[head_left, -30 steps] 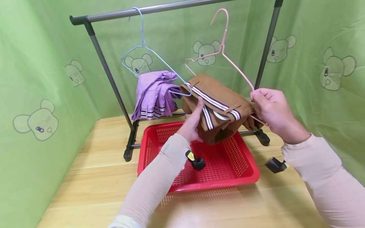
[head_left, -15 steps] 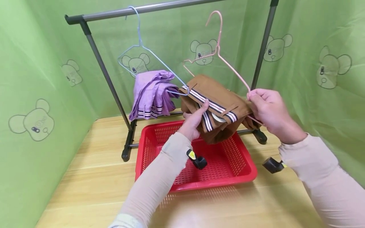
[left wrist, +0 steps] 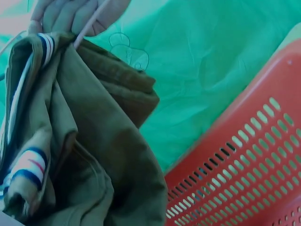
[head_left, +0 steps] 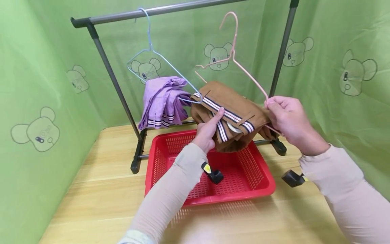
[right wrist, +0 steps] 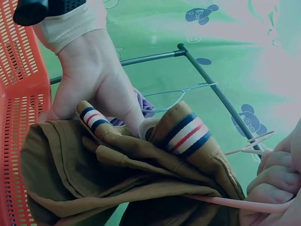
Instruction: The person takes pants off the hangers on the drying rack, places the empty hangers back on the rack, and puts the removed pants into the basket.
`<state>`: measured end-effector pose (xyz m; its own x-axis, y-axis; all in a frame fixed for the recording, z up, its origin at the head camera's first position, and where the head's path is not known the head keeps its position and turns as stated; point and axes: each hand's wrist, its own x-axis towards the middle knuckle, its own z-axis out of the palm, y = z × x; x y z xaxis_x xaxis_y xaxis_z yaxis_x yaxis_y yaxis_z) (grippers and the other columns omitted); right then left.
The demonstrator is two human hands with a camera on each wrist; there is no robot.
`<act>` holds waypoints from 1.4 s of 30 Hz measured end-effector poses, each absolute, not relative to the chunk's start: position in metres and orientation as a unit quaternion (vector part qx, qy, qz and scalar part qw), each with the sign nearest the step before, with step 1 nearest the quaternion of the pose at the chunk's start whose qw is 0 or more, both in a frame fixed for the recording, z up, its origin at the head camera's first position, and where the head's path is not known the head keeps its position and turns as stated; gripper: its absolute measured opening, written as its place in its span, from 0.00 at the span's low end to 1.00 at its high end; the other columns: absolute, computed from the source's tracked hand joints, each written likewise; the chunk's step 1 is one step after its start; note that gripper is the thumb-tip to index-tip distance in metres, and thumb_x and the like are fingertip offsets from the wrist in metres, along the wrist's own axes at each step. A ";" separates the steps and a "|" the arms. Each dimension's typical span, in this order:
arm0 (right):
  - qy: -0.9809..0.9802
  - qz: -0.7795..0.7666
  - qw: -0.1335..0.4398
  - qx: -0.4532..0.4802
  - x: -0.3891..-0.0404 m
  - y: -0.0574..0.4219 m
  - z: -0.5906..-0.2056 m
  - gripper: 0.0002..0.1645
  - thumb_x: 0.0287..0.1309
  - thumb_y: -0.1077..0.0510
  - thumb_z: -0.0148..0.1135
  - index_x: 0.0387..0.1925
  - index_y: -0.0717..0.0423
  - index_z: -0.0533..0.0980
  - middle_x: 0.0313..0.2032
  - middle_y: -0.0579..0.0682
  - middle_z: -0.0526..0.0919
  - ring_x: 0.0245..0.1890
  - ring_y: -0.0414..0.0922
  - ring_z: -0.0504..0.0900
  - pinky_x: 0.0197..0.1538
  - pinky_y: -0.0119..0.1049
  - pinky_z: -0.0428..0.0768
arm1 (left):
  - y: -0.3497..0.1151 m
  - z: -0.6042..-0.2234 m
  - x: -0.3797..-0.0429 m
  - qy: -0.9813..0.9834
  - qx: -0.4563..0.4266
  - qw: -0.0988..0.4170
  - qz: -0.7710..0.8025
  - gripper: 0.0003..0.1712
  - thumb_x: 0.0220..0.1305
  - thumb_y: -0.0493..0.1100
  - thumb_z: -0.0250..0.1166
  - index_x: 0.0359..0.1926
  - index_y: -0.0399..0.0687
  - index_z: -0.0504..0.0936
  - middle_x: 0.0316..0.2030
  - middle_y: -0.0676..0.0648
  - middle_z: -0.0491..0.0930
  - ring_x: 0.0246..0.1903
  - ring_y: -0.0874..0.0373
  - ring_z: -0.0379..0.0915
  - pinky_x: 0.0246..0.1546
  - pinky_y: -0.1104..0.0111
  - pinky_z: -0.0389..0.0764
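Note:
Folded brown pants (head_left: 228,96) with a striped waistband hang over the lower bar of a pink wire hanger (head_left: 251,78). My left hand (head_left: 207,135) grips the near edge of the pants, thumb lying across the striped band and fingers mostly hidden behind the cloth. At the hanger's right corner, my right hand (head_left: 287,118) pinches the wire between thumb and curled fingers. The hanger's hook stands up, apart from the rail. In the right wrist view, the pink bar (right wrist: 244,203) runs under the folded cloth into the right fingers (right wrist: 275,181).
A blue hanger (head_left: 175,67) carrying purple pants (head_left: 164,100) hangs from the grey rack's rail (head_left: 122,16); its right corner overlaps the brown cloth in the head view. Below my hands, a red plastic basket (head_left: 228,199) stands on the wooden table (head_left: 82,196). Green curtains surround it.
My left thumb has slid slightly to the right along the striped waistband. The right hand keeps its pinch on the hanger, and the view has shifted a little.

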<state>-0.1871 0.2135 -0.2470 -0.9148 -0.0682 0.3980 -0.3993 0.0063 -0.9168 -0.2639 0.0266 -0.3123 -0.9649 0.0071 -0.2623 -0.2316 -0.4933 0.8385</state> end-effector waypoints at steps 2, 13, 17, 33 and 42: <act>-0.702 0.681 0.123 0.168 -0.186 0.214 -0.246 0.16 0.71 0.64 0.46 0.30 0.63 0.77 0.12 0.43 0.63 0.09 0.36 0.57 0.12 0.39 0.44 | 0.026 -0.313 -0.264 0.490 -0.108 0.081 0.861 0.23 0.48 0.51 0.78 0.38 0.45 0.78 0.34 0.47 0.85 0.33 0.57 0.81 0.43 0.64 0.81; -0.732 0.647 0.136 0.163 -0.181 0.216 -0.246 0.16 0.71 0.65 0.45 0.29 0.62 0.77 0.11 0.43 0.63 0.08 0.37 0.58 0.10 0.40 0.46 | 0.026 -0.317 -0.265 0.454 -0.088 0.108 0.880 0.16 0.52 0.43 0.76 0.36 0.44 0.77 0.32 0.46 0.84 0.31 0.55 0.82 0.40 0.60 0.83; -0.737 0.641 0.138 0.164 -0.181 0.217 -0.247 0.16 0.71 0.65 0.46 0.29 0.62 0.77 0.11 0.44 0.63 0.08 0.37 0.58 0.10 0.40 0.46 | 0.025 -0.317 -0.266 0.450 -0.077 0.117 0.882 0.13 0.55 0.42 0.74 0.34 0.45 0.77 0.31 0.46 0.83 0.30 0.55 0.82 0.40 0.57 0.83; -0.726 0.657 0.117 0.163 -0.181 0.221 -0.250 0.15 0.72 0.63 0.46 0.31 0.63 0.77 0.11 0.44 0.63 0.09 0.37 0.57 0.11 0.40 0.46 | 0.024 -0.311 -0.269 0.444 -0.065 0.116 0.886 0.13 0.55 0.36 0.69 0.38 0.42 0.74 0.32 0.46 0.82 0.30 0.55 0.81 0.40 0.61 0.82; -0.727 0.654 0.120 0.171 -0.181 0.223 -0.251 0.16 0.71 0.65 0.46 0.30 0.62 0.77 0.11 0.43 0.63 0.08 0.37 0.58 0.11 0.40 0.47 | 0.022 -0.311 -0.269 0.422 -0.036 0.186 0.886 0.04 0.64 0.39 0.62 0.35 0.43 0.75 0.32 0.47 0.81 0.31 0.56 0.80 0.49 0.58 0.78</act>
<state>-0.1814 0.2230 -0.2508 -0.9127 -0.0914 0.3983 -0.4057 0.0855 -0.9100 -0.2692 0.0223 -0.3106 -0.9284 0.2987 -0.2210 -0.3598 -0.5742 0.7354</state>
